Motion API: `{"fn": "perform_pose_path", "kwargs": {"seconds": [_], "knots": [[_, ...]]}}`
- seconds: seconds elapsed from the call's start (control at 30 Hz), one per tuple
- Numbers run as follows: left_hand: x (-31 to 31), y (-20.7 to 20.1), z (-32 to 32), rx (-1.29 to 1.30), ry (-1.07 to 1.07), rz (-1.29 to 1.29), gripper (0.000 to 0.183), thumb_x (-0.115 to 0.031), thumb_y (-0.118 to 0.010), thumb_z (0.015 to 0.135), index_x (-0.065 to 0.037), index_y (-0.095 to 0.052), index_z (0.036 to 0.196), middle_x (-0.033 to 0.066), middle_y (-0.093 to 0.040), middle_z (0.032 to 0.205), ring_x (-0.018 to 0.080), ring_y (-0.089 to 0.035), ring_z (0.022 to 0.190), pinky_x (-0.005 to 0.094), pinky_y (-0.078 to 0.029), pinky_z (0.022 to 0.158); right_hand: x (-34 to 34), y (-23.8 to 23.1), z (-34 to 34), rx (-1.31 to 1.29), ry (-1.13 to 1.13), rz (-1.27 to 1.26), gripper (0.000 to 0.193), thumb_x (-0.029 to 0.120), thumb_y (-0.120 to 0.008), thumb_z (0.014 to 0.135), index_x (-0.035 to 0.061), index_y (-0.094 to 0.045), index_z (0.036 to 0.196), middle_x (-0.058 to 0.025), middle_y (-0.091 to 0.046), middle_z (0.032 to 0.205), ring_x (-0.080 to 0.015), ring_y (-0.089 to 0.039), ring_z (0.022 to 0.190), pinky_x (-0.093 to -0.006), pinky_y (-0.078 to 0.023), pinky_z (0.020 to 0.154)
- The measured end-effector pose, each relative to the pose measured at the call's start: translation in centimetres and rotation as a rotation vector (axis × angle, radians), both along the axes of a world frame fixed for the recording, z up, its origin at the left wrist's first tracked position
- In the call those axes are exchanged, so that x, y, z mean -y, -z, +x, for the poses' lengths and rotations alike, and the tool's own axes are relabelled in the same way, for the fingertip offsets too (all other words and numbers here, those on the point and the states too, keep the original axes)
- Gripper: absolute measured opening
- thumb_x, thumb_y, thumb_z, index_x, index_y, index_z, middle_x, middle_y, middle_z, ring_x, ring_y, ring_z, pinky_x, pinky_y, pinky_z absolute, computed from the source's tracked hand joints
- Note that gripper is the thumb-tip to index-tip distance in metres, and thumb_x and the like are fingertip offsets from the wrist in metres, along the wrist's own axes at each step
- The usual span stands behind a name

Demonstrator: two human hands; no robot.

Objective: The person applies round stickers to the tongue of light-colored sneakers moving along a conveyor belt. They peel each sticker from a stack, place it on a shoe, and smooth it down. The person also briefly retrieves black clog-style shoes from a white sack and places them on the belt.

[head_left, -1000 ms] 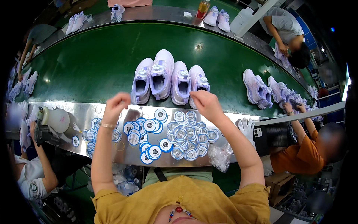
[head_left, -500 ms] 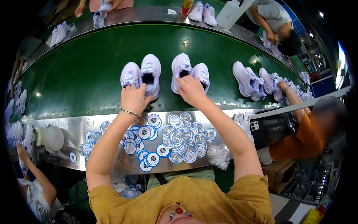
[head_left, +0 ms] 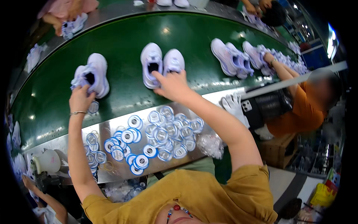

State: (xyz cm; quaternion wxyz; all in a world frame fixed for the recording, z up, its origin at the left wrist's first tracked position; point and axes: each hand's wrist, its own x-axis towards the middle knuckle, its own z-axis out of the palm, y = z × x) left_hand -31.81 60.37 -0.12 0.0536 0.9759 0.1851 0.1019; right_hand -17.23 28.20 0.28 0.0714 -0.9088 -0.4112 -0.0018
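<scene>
Two pairs of pale lilac sneakers are before me on the green belt. My left hand (head_left: 81, 98) is closed at the heel of the outer sneaker (head_left: 79, 76) in the left pair; its mate (head_left: 98, 74) touches it. Beside that thumb shows a round blue-rimmed tag (head_left: 93, 107); whether it hangs or lies loose I cannot tell. My right hand (head_left: 174, 85) has its fingers curled at the heel opening of the right-hand sneaker (head_left: 174, 59) of the other pair. Its thumb reaches toward the neighbouring sneaker (head_left: 150, 61). The fingertips of both hands are partly hidden.
Round blue-rimmed tags (head_left: 126, 136) and a heap of white tags (head_left: 167, 128) cover the metal ledge (head_left: 108, 125), beside a crumpled plastic bag (head_left: 210, 145). More sneakers (head_left: 225, 56) stand right, near a co-worker in orange (head_left: 302, 108). A white container (head_left: 48, 161) stands left.
The view has turned. Both pairs sit farther left, and the gap between them has widened. My left hand has gone left with its pair, whose sneakers are now angled; a round tag shows beside it.
</scene>
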Motion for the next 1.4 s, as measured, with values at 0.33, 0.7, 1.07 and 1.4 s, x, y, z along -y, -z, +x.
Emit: {"fn": "perform_pose_path", "kwargs": {"seconds": [0.33, 0.7, 1.07, 1.4], "knots": [[6.2, -3.4, -1.6, 0.299, 0.158, 0.081, 0.034, -0.017, -0.066, 0.083, -0.004, -0.06, 0.115, 0.0164, -0.06, 0.113, 0.0323, -0.056, 0.102, 0.0383, -0.044, 0.089, 8.3, -2.3, 5.9, -0.071, -0.149, -0.23, 0.035, 0.03, -0.071, 0.072, 0.02, -0.062, 0.104, -0.0054, -0.066, 0.083, -0.0242, -0.062, 0.085, -0.045, -0.035, 0.082], [30.9, -2.1, 3.3, 0.259, 0.72, -0.585, 0.008, -0.001, -0.061, 0.077, 0.0, -0.062, 0.086, 0.0144, -0.061, 0.082, 0.0323, -0.058, 0.08, 0.0387, -0.047, 0.072, 23.6, -1.0, -1.5, -0.326, 0.155, 0.389, 0.017, 0.012, -0.055, 0.081, 0.0004, -0.065, 0.089, -0.0177, -0.063, 0.083, -0.0358, -0.061, 0.08, -0.0416, -0.048, 0.073], [41.8, 2.8, 12.4, -0.168, 0.596, -0.273, 0.012, -0.013, -0.062, 0.075, -0.003, -0.067, 0.08, 0.016, -0.063, 0.088, 0.0312, -0.061, 0.089, 0.0414, -0.052, 0.074, 27.6, -1.5, -8.1, -0.408, 0.426, 0.942, 0.01, -0.001, -0.057, 0.086, -0.003, -0.062, 0.094, -0.0083, -0.063, 0.083, -0.012, -0.062, 0.064, -0.0225, -0.047, 0.055], [41.6, 3.8, 12.6, -0.07, 0.682, -0.315, 0.008, -0.009, -0.059, 0.074, -0.002, -0.061, 0.077, 0.0169, -0.061, 0.081, 0.0325, -0.06, 0.079, 0.0407, -0.05, 0.069, 29.6, -1.0, -8.7, -0.552, 0.423, 1.081, 0.012, 0.0, -0.055, 0.086, -0.004, -0.063, 0.095, -0.0093, -0.064, 0.08, -0.0127, -0.062, 0.063, -0.0231, -0.049, 0.055]]}}
